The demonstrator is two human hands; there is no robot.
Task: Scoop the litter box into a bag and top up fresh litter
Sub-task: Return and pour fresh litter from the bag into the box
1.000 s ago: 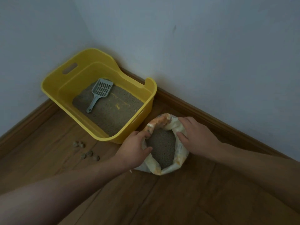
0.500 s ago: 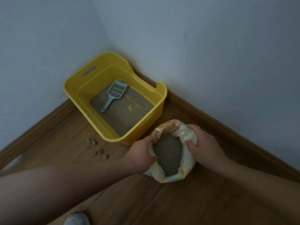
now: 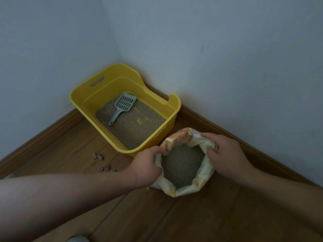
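Wooden floor (image 3: 192, 220), left hand (image 3: 147, 165), right hand (image 3: 225, 154) gripping litter bag (image 3: 203, 179) rim

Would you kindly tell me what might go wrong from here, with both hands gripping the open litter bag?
1. The soft bag is wide open, and the left hand and right hand hold only its rim; tipped, it may sag and spill litter on the floor.
2. The scoop lies on the litter in the yellow box; poured litter could bury it.
3. Clumps lie on the floor near the left forearm and may get scattered.
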